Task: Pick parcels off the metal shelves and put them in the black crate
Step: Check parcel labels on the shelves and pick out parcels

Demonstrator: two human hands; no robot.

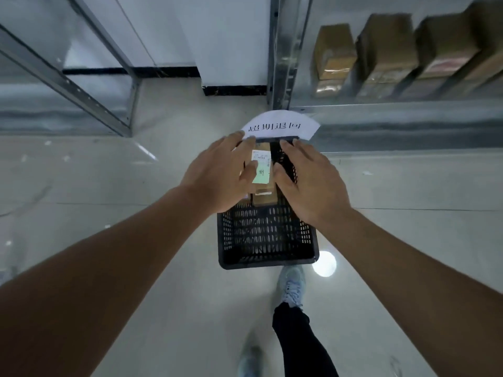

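Note:
A black slotted crate (268, 263) stands on the pale floor below me. A brown cardboard parcel (262, 170) with a white and green label sits over the crate's far half, between my two hands. My left hand (217, 175) lies along the parcel's left side with straight fingers, its thumb across the label. My right hand (307, 183) is at the parcel's right side, fingers straight, over the crate's right wall. I cannot tell whether the parcel rests in the crate or is carried. A white paper sign (280, 126) with black characters is fixed at the crate's far end.
A metal shelf unit (381, 115) on the right holds brown parcels (333, 50) in a row. Another metal shelf frame (68, 83) stands at the left. My shoes (292, 284) are on the floor just behind the crate.

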